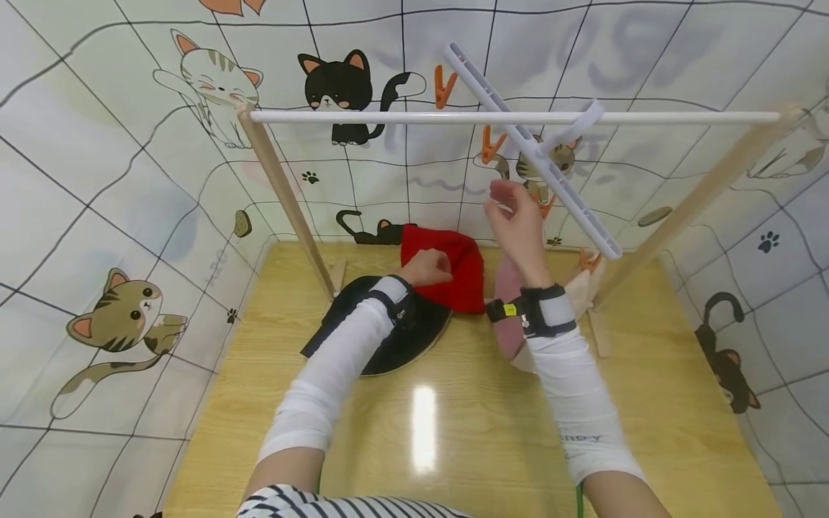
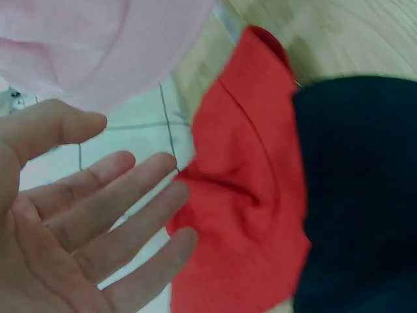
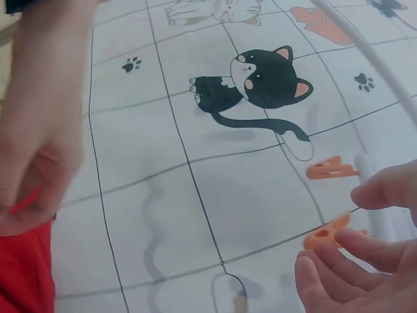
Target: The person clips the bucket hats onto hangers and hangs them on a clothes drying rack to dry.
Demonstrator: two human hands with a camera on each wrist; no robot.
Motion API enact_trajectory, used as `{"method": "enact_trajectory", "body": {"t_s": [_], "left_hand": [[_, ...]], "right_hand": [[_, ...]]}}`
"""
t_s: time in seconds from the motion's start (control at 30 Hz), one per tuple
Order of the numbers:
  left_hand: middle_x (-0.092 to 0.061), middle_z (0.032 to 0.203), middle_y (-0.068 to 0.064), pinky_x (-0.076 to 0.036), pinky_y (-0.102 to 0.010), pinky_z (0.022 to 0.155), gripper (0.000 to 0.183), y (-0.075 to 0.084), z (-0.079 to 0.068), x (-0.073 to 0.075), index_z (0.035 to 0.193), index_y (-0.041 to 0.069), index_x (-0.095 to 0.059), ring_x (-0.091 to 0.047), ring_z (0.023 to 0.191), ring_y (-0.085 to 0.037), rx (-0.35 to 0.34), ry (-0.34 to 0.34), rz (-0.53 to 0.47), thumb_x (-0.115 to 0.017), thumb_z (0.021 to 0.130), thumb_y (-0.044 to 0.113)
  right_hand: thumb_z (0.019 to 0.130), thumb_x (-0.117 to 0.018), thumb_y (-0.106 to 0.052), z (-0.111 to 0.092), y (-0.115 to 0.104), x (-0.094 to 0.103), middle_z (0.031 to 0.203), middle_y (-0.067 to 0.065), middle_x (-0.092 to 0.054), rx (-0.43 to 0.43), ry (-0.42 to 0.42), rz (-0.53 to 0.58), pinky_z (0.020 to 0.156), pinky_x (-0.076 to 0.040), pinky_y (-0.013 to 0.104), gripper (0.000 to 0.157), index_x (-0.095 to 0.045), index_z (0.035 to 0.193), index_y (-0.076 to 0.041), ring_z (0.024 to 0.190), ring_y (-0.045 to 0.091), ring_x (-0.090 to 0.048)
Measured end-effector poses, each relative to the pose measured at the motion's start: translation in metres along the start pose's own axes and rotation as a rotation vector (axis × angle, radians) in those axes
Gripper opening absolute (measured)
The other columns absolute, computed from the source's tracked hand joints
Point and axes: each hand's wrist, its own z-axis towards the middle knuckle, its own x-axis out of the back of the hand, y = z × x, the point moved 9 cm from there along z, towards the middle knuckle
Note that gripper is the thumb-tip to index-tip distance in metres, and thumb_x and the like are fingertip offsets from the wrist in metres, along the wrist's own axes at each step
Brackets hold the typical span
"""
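My left hand (image 1: 427,267) hovers over a red cloth hat (image 1: 463,277); in the left wrist view its fingers are extended and hold nothing. A black hat (image 1: 414,332) lies partly under that forearm, beside the red one. My right hand (image 1: 520,226) is raised next to a tilted white hanger (image 1: 537,155). In the right wrist view, its fingers are loosely bent, close to an orange clip (image 3: 328,233), with thumb and fingers apart. Whether a fingertip touches the clip, I cannot tell. A pink fabric hat (image 1: 508,334) shows behind the right wrist, with cream fabric (image 1: 586,286) beside it under another clip.
The hanger hooks over a white horizontal bar (image 1: 363,117) between wooden posts (image 1: 288,194). Several orange clips hang along it, including an upper clip (image 1: 444,88). Cat-patterned walls enclose the wooden table (image 1: 414,446) at back and sides.
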Motion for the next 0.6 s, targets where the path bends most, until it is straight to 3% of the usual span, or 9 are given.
{"method": "enact_trajectory", "body": {"t_s": [0.2,0.37,0.5,0.6], "left_hand": [[-0.064,0.098,-0.008,-0.048,-0.029,0.074,0.018,-0.025,-0.013,0.0,0.104,0.003,-0.064,-0.055,0.088,-0.023,0.026,-0.032,-0.037,-0.064,0.091,0.014],[-0.064,0.099,-0.008,-0.048,-0.032,0.077,0.019,-0.043,-0.025,0.002,0.106,0.003,-0.064,-0.055,0.09,-0.024,0.028,-0.073,-0.146,-0.064,0.091,0.015],[-0.064,0.098,-0.009,-0.048,-0.033,0.077,0.018,-0.06,-0.034,0.002,0.104,0.002,-0.063,-0.055,0.089,-0.025,0.02,-0.08,-0.196,-0.064,0.092,0.014],[-0.063,0.097,-0.009,-0.047,-0.032,0.076,0.017,-0.071,-0.042,0.001,0.104,0.001,-0.062,-0.055,0.087,-0.024,0.029,-0.092,-0.195,-0.064,0.092,0.013]], "right_hand": [[0.095,-0.054,-0.006,0.028,0.011,-0.009,0.13,0.02,-0.049,-0.087,-0.047,0.135,0.1,-0.04,0.032,0.038,-0.045,0.131,0.005,0.123,0.027,-0.05],[0.096,-0.052,-0.007,0.044,0.02,-0.012,0.133,0.018,-0.043,-0.152,-0.052,0.158,0.1,-0.039,0.03,0.042,-0.039,0.135,0.001,0.127,0.026,-0.046],[0.097,-0.052,-0.005,0.058,0.02,-0.015,0.142,0.014,-0.038,-0.13,-0.059,0.173,0.104,-0.035,0.027,0.05,-0.033,0.143,-0.004,0.133,0.021,-0.039],[0.097,-0.052,-0.006,0.067,0.019,-0.019,0.15,0.008,-0.032,-0.136,-0.071,0.252,0.107,-0.03,0.026,0.057,-0.028,0.148,-0.011,0.136,0.016,-0.033]]}}
